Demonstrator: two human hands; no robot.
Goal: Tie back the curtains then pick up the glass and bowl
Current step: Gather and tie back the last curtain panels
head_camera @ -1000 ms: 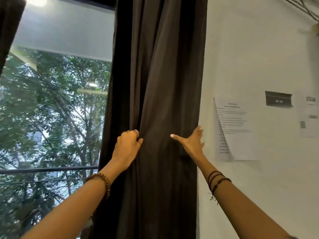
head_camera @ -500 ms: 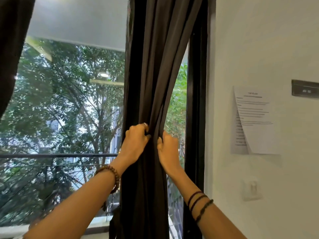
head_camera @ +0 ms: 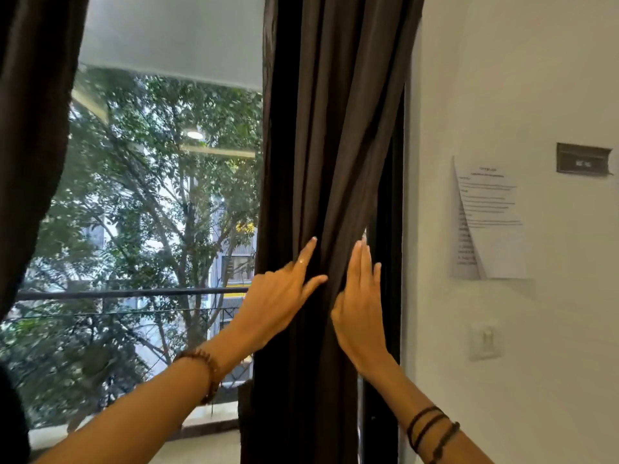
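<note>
A dark brown curtain (head_camera: pixel 321 162) hangs bunched in front of the window's right frame. My left hand (head_camera: pixel 284 296) rests against the bunch's left side, with forefinger and thumb stretched out and no cloth pinched. On the bunch's right side my right hand (head_camera: pixel 360 306) lies flat with its fingers straight up; its thumb is hidden. The gathered folds sit between the two hands. A second dark curtain (head_camera: pixel 33 128) hangs at the far left edge. No glass, bowl or tie-back is in view.
A large window (head_camera: pixel 160 212) shows trees and a dark railing (head_camera: pixel 134 293) outside. On the white wall to the right are a taped paper sheet (head_camera: pixel 492 222), a dark plaque (head_camera: pixel 582 159) and a light switch (head_camera: pixel 485 339).
Both hands gripped the gathered curtain half a second ago; now their fingers have opened and lie against it. The bunch sits a little further right, covering most of the gap by the frame.
</note>
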